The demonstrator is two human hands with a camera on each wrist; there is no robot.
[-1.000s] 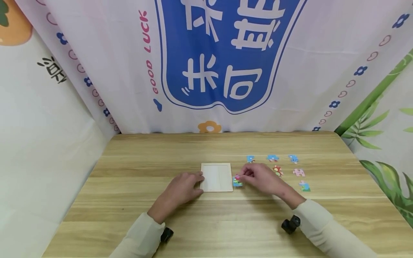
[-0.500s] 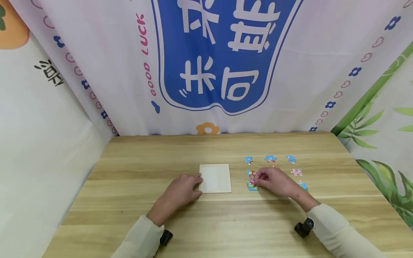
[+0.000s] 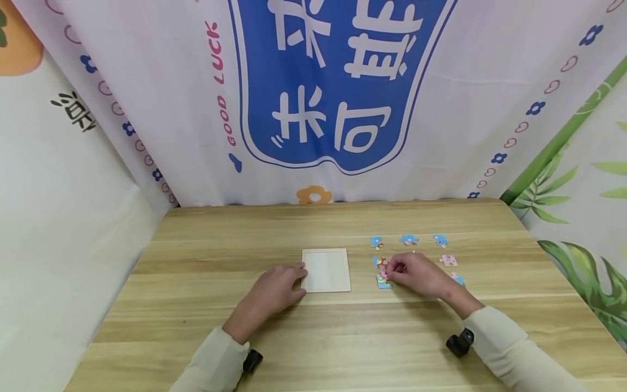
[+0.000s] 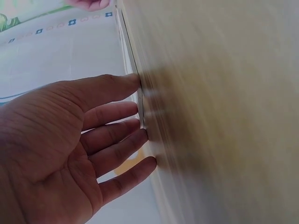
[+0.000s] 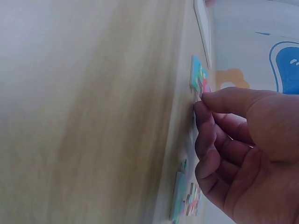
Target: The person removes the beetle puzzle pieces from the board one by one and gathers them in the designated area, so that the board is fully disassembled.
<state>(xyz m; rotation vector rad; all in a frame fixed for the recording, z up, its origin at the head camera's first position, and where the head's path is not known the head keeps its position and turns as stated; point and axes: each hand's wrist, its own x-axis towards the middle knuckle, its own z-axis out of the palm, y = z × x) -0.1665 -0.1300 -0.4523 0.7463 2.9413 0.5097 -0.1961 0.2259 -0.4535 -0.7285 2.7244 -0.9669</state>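
Note:
A small square wooden puzzle tray [image 3: 325,272] lies on the table with its pale bottom bare. At its left edge rests my left hand [image 3: 277,286], thumb and fingertips lightly bent against the rim and table, gripping nothing. My right hand [image 3: 416,275] pinches a blue-and-green jigsaw piece [image 3: 384,282] by its pink corner, between thumb and index finger. In the right wrist view that jigsaw piece [image 5: 196,73] is low over the tabletop. Just behind it lies a red-and-blue jigsaw piece [image 3: 379,263], partly covered by the fingers.
Along the back lie a blue corner piece [image 3: 376,242], another blue piece [image 3: 409,239] and a third blue piece [image 3: 440,240]. To the right of my right hand are a pink piece [image 3: 448,260] and a half-hidden blue-green piece [image 3: 458,279]. A printed curtain [image 3: 206,179] hangs behind the table.
My right hand has carried the pinched jigsaw piece rightward, from beside the tray's right edge to just in front of the red-and-blue piece. My left hand stays at the tray.

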